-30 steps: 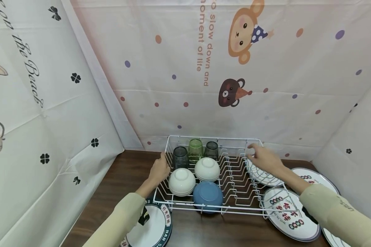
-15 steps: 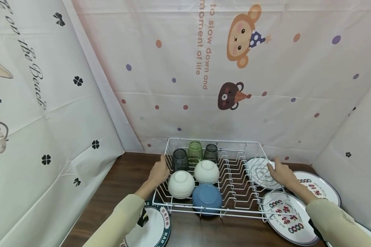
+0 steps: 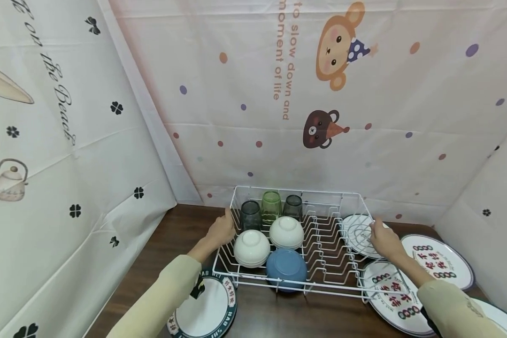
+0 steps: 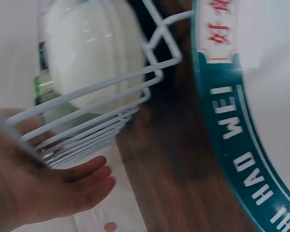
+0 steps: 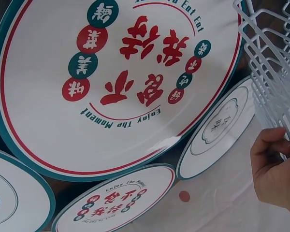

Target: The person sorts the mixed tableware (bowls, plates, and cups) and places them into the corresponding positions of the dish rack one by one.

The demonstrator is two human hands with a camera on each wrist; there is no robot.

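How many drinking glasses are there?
3 visible, all toward the back of the rack: one dark glass on the left, the green glass in the middle, another dark glass on the right. More might be hidden.

Rack [image 5: 275, 92] – cut off, R wrist cam, bowl [image 4: 94, 53] – blurry, L wrist

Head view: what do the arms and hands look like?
Left hand and right hand: no gloves. Pale yellow left sleeve and matching right sleeve, both ending before the hands; faint, unreadable marking on the right one. Black object beside each sleeve, unidentifiable.
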